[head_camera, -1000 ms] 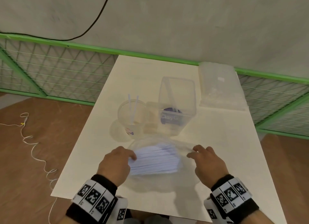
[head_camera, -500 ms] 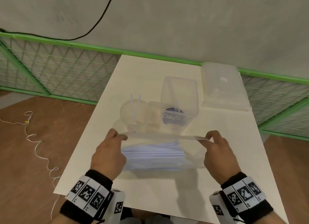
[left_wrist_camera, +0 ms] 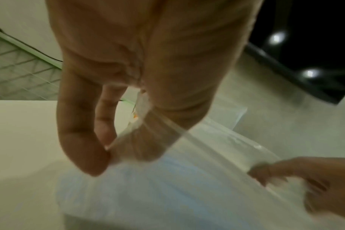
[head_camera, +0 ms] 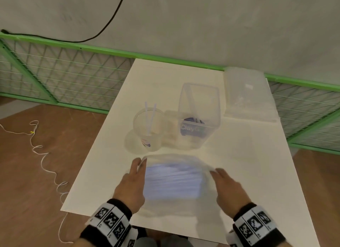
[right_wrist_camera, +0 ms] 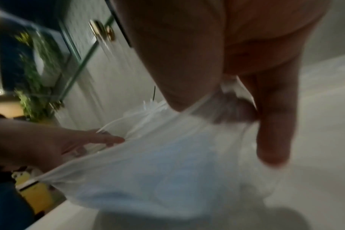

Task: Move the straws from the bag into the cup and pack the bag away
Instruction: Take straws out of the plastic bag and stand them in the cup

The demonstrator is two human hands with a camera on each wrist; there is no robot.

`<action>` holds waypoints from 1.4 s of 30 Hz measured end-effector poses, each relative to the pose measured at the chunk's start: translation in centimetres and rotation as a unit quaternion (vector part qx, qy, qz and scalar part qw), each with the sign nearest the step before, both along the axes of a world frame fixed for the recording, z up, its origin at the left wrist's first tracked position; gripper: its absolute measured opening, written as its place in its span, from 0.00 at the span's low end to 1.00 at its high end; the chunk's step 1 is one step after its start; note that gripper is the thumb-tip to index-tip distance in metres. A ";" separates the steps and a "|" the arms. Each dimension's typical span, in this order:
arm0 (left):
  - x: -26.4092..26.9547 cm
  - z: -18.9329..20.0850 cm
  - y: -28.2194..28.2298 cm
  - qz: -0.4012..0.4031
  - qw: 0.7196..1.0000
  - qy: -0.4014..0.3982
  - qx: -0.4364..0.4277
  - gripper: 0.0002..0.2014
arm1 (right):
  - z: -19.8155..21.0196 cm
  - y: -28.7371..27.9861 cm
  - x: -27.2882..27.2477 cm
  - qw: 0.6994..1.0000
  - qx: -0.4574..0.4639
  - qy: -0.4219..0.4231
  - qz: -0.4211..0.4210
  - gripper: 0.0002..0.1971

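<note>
A clear plastic bag (head_camera: 173, 178) full of pale blue-white straws (head_camera: 173, 184) is near the table's front edge, blurred by motion. My left hand (head_camera: 137, 170) pinches the bag's left top corner (left_wrist_camera: 126, 144) between thumb and fingers. My right hand (head_camera: 219, 176) pinches the right top corner (right_wrist_camera: 226, 109). The bag's mouth (left_wrist_camera: 197, 137) is stretched taut between the two hands. Behind the bag stands a clear cup (head_camera: 149, 128) with two straws (head_camera: 150, 117) in it.
A clear open storage box (head_camera: 199, 116) with a blue label stands right of the cup. A clear lid (head_camera: 246, 95) lies at the table's (head_camera: 239, 163) back right. A green mesh fence (head_camera: 55, 77) runs behind the table. A white cord (head_camera: 42, 154) trails on the floor at left.
Both hands took hold of the bag's top corners and lifted it half a second ago. The bag has now come back down toward the table, with the hands closer together.
</note>
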State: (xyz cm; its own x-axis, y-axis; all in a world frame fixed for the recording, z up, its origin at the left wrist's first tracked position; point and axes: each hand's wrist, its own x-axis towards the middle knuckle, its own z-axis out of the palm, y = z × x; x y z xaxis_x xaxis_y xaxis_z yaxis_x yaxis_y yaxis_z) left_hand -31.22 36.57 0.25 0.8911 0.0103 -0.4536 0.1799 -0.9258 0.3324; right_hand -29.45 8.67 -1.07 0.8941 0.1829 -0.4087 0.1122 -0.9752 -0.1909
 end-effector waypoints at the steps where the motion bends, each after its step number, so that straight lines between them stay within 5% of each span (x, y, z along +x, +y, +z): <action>1: 0.2 -0.1 -0.2 -0.004 1.000 0.007 -0.002 0.49 | 0.0 0.2 -0.1 0.998 0.003 0.061 -0.003 0.36; 3: 0.7 0.7 -0.5 -0.003 1.000 -0.011 -0.024 0.50 | 1.2 0.5 0.5 0.997 0.045 0.061 -0.020 0.36; 8: 0.3 1.4 -0.3 -0.001 0.994 -0.102 -0.043 0.52 | 4.7 -0.2 1.6 0.979 0.122 -0.141 -0.079 0.33; 14: 0.7 -1.9 -0.7 -0.026 1.000 0.004 0.017 0.54 | 1.0 0.2 1.0 0.993 0.093 0.048 -0.057 0.42; 28: -1.1 -0.6 -0.3 -0.040 0.999 -0.015 -0.008 0.58 | 2.1 0.5 0.2 0.994 0.093 0.049 -0.024 0.61; 31: -0.7 -1.9 -0.2 -0.029 1.000 0.005 -0.001 0.57 | 1.1 0.6 0.2 0.991 0.078 0.103 -0.020 0.58; 36: 0.5 -0.9 0.0 -0.023 0.999 -0.011 -0.032 0.60 | 1.9 0.1 1.5 0.994 0.090 0.054 -0.044 0.57; 42: 1.5 -3.2 -0.1 -0.034 0.997 0.059 -0.037 0.61 | -1.6 -0.1 2.6 0.988 0.052 0.142 -0.024 0.55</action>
